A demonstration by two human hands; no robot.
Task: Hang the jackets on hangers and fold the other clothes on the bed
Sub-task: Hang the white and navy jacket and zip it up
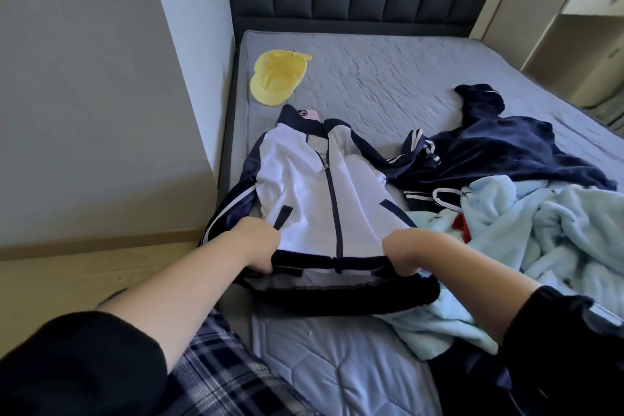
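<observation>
At centre frame on the bed point(371, 78), the white-and-navy jacket point(304, 176) lies front-up, both hands, left point(258, 240) and right point(400, 255), gripping its dark hem. Soft, light, probably slippery; better held at the shoulders for hanging.

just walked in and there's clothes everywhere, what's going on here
A person holds the dark hem of a white and navy jacket, laid front up on the bed, with the left grip and right grip. A navy garment and a light blue fleece lie unfolded to its right. No hanger is in view.
</observation>
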